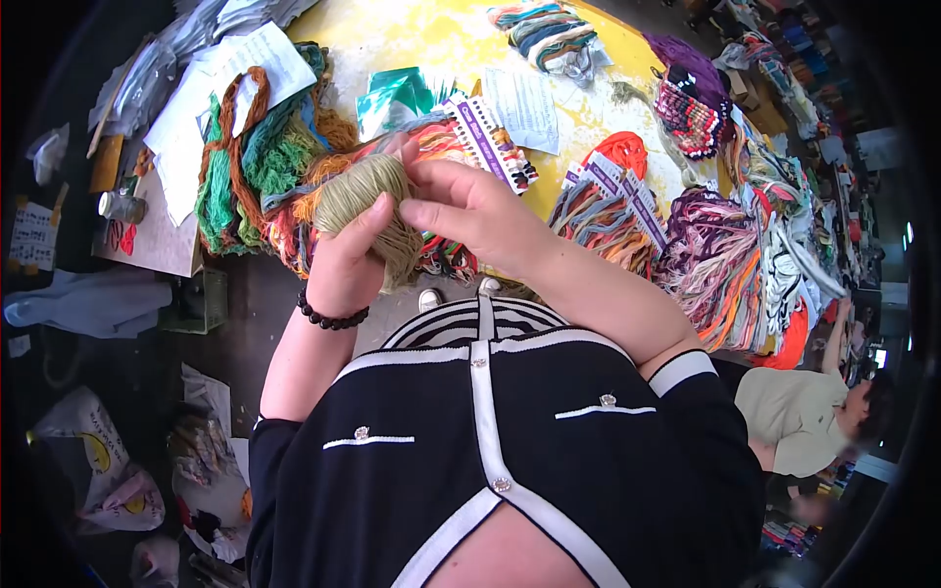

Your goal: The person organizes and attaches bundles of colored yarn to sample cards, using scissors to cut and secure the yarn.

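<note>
A beige-green ball of yarn (pixel 361 188) is held up in front of my body, over the near edge of the table. My left hand (pixel 355 247), with a dark beaded bracelet at the wrist, wraps around its lower side, thumb on top. At the ball's right end my right hand (pixel 469 208) grips the yarn between thumb and fingers; its fingertips are partly hidden. Loose strands hang below the ball. Just behind it lie multicoloured yarn skeins (pixel 289 211) and a purple-and-white thread sample card (pixel 487 145).
The yellow table (pixel 343 34) bears green-backed cards (pixel 397 98), paper sheets (pixel 521 108) and a bundle of striped skeins (pixel 549 39). More skeins with labels (pixel 608 211) hang over the edge at right. Another person (pixel 799 412) is at far right. Plastic bags (pixel 93 461) sit at lower left.
</note>
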The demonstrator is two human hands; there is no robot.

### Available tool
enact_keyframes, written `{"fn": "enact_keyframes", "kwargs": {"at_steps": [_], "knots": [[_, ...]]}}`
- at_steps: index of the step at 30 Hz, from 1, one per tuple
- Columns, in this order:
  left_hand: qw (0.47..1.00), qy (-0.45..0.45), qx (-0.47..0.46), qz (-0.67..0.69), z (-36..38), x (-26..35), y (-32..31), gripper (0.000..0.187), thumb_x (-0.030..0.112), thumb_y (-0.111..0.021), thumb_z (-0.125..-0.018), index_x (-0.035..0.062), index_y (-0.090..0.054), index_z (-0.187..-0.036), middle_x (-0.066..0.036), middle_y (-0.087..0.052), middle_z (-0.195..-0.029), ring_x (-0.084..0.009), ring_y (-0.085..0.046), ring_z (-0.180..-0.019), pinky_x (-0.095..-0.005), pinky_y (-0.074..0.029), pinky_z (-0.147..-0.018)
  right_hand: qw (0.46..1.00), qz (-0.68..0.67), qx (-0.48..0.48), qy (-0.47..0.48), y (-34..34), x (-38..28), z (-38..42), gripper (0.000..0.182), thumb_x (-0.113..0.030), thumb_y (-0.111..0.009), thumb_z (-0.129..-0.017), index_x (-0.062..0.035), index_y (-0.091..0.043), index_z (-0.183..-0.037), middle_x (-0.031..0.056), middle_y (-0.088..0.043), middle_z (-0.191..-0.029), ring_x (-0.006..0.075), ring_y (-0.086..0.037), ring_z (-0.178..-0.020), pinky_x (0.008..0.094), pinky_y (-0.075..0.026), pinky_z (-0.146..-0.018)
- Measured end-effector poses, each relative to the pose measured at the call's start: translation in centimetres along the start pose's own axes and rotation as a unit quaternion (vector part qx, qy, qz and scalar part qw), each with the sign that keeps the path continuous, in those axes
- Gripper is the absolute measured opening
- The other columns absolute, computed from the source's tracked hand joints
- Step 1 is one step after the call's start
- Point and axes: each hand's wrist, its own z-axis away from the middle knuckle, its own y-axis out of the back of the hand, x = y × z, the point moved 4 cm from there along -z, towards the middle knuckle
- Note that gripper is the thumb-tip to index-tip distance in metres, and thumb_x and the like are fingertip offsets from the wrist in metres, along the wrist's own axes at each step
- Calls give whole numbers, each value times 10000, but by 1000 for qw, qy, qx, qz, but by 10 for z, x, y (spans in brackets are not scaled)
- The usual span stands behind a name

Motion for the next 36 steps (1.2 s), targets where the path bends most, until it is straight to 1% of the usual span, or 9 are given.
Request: {"fn": "enact_keyframes", "kwargs": {"at_steps": [6, 12, 14, 17, 21, 24, 25, 30, 36], "knots": [[997, -7, -19, -80, -1, 7, -17, 635, 229, -555, -908, -24, -262, -1411, -149, -366, -1425, -242, -348, -1314, -379, -278, -1082, 998, -12, -68, 8, -6, 4, 1, 511, -72, -680, -823, -2, -436, -1266, 70, -559, -1155, 160, -536, -1096, 300, -424, -951], [924, -88, -123, -351, -10, 22, -27, 583, 276, -607, -878, -24, -412, -1338, -158, -409, -1392, -254, -358, -1301, -386, -281, -1071, 990, 46, -129, -10, 2, -3, 4, 506, -109, -726, -778, -36, -496, -1224, 72, -607, -1089, 149, -570, -1020, 312, -459, -898], [948, -71, -121, -287, -14, 20, -32, 588, 318, -588, -884, -21, -417, -1333, -148, -457, -1350, -246, -407, -1264, -375, -322, -1048, 984, 54, -154, -73, 7, -8, 7, 410, -67, -708, -794, -18, -560, -1173, 60, -621, -1066, 135, -573, -997, 310, -464, -890], [992, 91, -85, 15, -18, 17, -45, 505, 340, -511, -929, -11, -460, -1289, -130, -538, -1248, -203, -523, -1138, -349, -418, -965, 992, 2, -111, -59, 13, -13, 9, 317, -85, -684, -823, -13, -602, -1121, 52, -636, -1044, 127, -583, -983, 305, -469, -882], [980, 77, 14, -182, -24, 5, -39, 421, 344, -453, -968, 3, -529, -1202, -68, -611, -1075, -154, -581, -974, -313, -474, -851, 992, -70, -90, -48, 21, -12, 10, 305, -85, -646, -856, -8, -588, -1145, 55, -624, -1080, 134, -588, -996, 289, -466, -890], [950, 80, 11, -302, -26, 7, -42, 488, 370, -356, -992, -41, -492, -1218, -124, -601, -1140, -222, -585, -1051, -357, -453, -926, 994, -82, -66, -31, 27, -12, 9, 299, -84, -636, -863, -3, -584, -1147, 61, -625, -1084, 136, -593, -993, 288, -468, -892], [950, 80, 12, -303, -28, 6, -39, 488, 370, -356, -992, -41, -492, -1218, -124, -601, -1140, -222, -585, -1051, -357, -453, -926, 994, -96, -44, -13, 31, -12, 9, 294, -83, -630, -867, 0, -583, -1145, 63, -629, -1077, 136, -598, -985, 290, -473, -888], [983, 121, 81, 114, -32, -1, -41, 527, 428, -350, -985, -19, -499, -1221, -103, -614, -1102, -190, -607, -991, -326, -486, -852, 981, -191, -24, -14, 43, -22, 10, 272, -77, -614, -878, 6, -587, -1136, 65, -641, -1049, 135, -613, -949, 287, -491, -857], [992, 35, 89, -82, -29, -9, -52, 291, 174, -539, -933, -29, -574, -1139, -76, -630, -1079, -148, -599, -978, -297, -478, -850, 993, -121, -13, 2, 52, -17, 8, 241, -79, -593, -892, 12, -598, -1115, 68, -643, -1040, 132, -614, -936, 278, -492, -846]]}}
